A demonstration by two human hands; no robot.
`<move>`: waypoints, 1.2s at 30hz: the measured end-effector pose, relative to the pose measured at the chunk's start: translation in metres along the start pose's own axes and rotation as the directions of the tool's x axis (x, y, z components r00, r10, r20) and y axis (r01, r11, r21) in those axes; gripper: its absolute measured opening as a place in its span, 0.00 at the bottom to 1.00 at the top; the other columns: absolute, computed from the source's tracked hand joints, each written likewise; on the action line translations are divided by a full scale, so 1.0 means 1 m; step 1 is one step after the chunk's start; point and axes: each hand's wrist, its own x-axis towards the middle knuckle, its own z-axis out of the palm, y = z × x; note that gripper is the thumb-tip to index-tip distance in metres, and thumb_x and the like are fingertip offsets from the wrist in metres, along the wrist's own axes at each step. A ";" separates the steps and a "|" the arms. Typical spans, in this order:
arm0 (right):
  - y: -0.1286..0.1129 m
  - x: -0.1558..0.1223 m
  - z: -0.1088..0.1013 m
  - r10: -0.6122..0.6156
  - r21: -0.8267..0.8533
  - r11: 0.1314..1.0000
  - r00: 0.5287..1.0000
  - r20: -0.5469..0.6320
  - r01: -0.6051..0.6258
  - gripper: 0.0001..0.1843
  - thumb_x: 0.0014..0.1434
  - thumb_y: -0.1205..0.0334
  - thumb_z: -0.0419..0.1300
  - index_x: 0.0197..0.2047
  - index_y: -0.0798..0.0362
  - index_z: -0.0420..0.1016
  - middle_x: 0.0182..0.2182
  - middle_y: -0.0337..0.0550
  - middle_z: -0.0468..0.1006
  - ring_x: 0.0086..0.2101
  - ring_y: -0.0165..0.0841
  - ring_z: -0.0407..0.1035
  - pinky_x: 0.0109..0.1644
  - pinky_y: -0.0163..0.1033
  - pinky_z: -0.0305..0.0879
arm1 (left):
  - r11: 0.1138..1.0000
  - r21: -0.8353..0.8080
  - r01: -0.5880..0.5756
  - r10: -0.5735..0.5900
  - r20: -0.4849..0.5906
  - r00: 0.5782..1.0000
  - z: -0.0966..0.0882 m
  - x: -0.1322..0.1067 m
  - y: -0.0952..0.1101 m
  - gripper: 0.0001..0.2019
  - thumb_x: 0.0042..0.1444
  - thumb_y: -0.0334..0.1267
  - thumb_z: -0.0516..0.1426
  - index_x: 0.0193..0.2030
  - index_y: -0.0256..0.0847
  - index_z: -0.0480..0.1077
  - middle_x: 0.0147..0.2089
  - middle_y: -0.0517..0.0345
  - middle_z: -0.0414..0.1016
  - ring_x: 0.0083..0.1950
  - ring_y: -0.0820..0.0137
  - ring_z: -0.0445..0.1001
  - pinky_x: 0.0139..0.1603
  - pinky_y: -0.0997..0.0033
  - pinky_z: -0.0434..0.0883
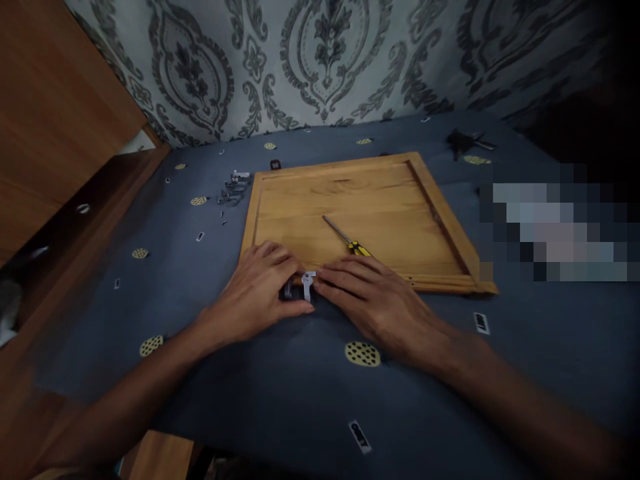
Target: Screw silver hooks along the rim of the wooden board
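At the near edge of a framed wooden panel (335, 200), a small silver metal hinge (307, 285) stands between my two hands. My left hand (265, 283) curls over that edge, its fingers on the wood and its thumb below the hinge, closing around it. From the other side, the fingertips of my right hand (380, 297) press together against the hinge; its thumb is hidden. A screwdriver (345, 237) with a yellow and black handle lies on the panel, the handle end partly covered by my right hand.
Left of the panel, several metal fittings (237, 183) and small screws (223, 217) lie on the blue patterned cloth (300, 380). A dark object (465, 142) sits at the far right. A patterned curtain (325, 60) hangs behind, and wooden furniture (65, 120) borders the left side.
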 end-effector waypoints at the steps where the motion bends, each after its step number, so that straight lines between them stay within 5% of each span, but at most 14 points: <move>1: -0.001 0.000 0.000 -0.001 -0.005 1.000 1.000 -0.001 0.001 0.15 0.75 0.74 0.57 0.54 0.56 0.86 0.50 0.51 0.91 0.49 0.40 0.84 0.59 0.49 0.82 | 1.000 -0.004 0.000 0.000 0.003 1.000 -0.001 0.000 0.000 0.22 0.62 0.55 0.74 0.51 0.40 0.80 0.51 0.50 0.82 0.59 0.52 0.76 0.61 0.47 0.73; 36: -0.006 0.002 0.001 0.049 0.105 0.993 0.999 0.004 -0.049 0.14 0.74 0.75 0.57 0.53 0.57 0.85 0.50 0.51 0.90 0.49 0.44 0.80 0.55 0.52 0.81 | 0.997 -0.058 -0.056 0.052 -0.063 0.997 0.001 -0.002 -0.003 0.19 0.68 0.57 0.69 0.48 0.42 0.80 0.52 0.50 0.84 0.56 0.56 0.80 0.58 0.53 0.74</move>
